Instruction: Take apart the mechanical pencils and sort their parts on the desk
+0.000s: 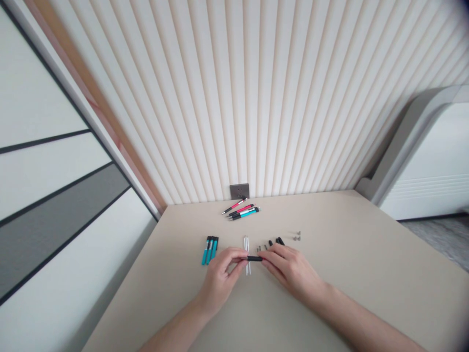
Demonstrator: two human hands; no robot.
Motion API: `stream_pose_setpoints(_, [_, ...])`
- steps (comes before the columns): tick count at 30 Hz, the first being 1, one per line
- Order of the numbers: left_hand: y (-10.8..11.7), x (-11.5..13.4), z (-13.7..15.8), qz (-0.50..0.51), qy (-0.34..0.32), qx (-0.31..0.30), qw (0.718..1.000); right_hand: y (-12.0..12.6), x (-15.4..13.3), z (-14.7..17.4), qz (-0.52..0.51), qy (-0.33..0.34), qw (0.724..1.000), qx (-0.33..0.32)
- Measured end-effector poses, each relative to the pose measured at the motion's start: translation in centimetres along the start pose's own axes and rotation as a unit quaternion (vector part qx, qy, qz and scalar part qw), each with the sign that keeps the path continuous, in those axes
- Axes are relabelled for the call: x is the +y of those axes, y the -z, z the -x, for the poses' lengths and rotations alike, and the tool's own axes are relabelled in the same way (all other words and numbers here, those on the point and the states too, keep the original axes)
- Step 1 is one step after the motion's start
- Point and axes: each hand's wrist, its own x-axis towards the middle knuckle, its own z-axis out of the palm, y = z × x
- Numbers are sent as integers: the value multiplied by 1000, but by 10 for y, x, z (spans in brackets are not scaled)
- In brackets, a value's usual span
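My left hand [223, 274] and my right hand [289, 268] meet over the middle of the beige table [366, 274]. Together they pinch a short black pen part [254, 258] held level between their fingertips. Just behind it lie thin white refill tubes [246, 244]. Left of my left hand lie teal and black pen barrels [210, 249]. Small black pen pieces [275, 241] lie by my right hand's fingers.
Three assembled pens [242, 209] in red and teal lie near the wall, under a grey wall socket [239, 191]. Tiny metal parts [296, 237] sit right of the black pieces. A white cabinet [428, 161] stands at the right.
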Motion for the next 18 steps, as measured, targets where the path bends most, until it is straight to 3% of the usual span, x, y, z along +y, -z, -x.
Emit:
stream_pose_setpoints(11, [4, 6, -3, -90, 1, -18, 996, -3, 5, 0, 18, 36, 998, 49])
stream_pose_setpoints(18, [5, 3, -2, -126, -34, -18, 991, -1, 4, -1, 25, 62, 996, 66])
